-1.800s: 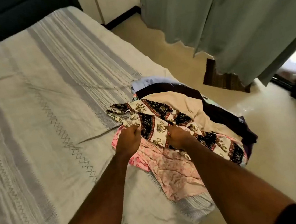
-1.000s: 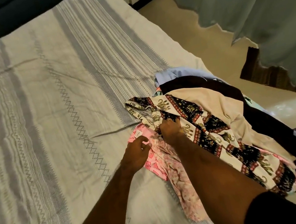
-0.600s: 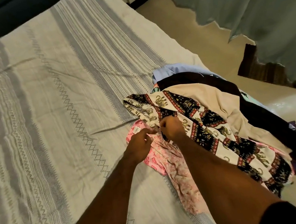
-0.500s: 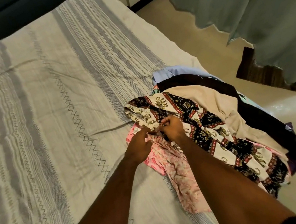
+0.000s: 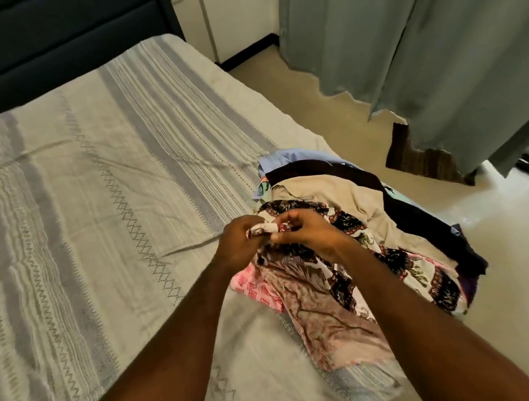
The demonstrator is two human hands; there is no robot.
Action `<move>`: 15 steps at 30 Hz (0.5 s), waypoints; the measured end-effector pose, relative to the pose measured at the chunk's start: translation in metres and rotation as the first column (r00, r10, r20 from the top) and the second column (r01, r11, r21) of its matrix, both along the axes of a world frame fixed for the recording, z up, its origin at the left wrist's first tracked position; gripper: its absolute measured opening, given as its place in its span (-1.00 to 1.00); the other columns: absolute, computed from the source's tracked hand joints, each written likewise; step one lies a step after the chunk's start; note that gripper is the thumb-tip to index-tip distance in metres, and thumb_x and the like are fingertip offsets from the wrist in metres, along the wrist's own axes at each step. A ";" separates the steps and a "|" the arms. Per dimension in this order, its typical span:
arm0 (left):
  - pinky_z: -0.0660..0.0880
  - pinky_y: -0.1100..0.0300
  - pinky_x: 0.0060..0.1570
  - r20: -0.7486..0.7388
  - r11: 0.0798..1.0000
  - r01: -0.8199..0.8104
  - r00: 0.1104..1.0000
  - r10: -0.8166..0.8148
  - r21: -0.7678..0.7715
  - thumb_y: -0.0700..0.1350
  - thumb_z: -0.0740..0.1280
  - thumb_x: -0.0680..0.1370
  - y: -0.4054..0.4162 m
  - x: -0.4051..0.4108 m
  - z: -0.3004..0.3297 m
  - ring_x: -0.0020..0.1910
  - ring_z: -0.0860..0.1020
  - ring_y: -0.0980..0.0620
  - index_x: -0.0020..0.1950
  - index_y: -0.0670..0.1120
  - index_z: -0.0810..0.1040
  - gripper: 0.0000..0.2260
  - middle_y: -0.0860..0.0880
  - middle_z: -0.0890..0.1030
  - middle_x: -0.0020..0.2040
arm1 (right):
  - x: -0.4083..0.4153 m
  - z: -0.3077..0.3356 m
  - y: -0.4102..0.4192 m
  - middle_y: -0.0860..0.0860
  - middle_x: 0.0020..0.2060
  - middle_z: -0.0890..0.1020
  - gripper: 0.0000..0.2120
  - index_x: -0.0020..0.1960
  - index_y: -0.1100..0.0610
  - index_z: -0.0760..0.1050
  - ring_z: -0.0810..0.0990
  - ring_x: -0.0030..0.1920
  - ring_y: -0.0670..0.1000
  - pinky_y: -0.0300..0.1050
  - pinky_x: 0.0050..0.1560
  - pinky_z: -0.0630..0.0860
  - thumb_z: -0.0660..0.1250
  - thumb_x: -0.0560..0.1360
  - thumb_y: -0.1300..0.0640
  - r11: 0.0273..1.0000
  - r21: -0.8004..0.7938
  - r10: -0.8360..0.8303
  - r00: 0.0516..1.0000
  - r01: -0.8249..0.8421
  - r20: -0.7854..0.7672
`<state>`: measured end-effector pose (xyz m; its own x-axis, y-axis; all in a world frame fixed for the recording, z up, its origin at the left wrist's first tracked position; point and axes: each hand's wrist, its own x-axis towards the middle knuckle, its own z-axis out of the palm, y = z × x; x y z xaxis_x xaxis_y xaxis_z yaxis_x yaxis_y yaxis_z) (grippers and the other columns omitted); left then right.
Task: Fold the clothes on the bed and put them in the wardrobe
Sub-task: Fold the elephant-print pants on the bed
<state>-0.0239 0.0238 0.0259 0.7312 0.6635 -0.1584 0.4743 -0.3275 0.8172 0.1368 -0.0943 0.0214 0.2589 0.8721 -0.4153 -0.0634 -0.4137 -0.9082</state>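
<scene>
Task status: early stage. No folded garment is visible, and the wardrobe is not identifiable in view. The person's left hand (image 5: 240, 242) and right hand (image 5: 306, 233), close together, both pinch the bunched edge of the elephant-print garment (image 5: 393, 262), raised slightly above the pile of clothes (image 5: 347, 191). The pile lies unfolded at the bed's (image 5: 92, 192) right edge. Fabrics appear thin, limp and crumpled: pink patterned cloth (image 5: 327, 317) below, beige and dark pieces behind. The bedcover is woven, striped.
</scene>
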 end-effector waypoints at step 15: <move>0.55 0.08 -0.17 0.501 0.984 -0.143 0.847 0.177 -0.105 -0.15 0.40 0.60 0.016 -0.185 0.213 -0.21 0.55 0.02 -0.14 -0.04 0.58 -0.88 -0.05 0.60 -0.22 | -0.136 0.116 -0.133 0.01 -0.08 0.66 -0.76 0.03 0.04 0.58 0.63 -0.04 0.06 0.00 0.03 0.58 0.44 0.43 0.29 0.948 0.092 -0.251 0.539 0.303 0.804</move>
<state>-0.2087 0.0396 0.2387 0.6054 0.7796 0.1601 0.0308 -0.2240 0.9741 0.0010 -0.2273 0.1372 0.7304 0.6816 0.0443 0.5537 -0.5529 -0.6227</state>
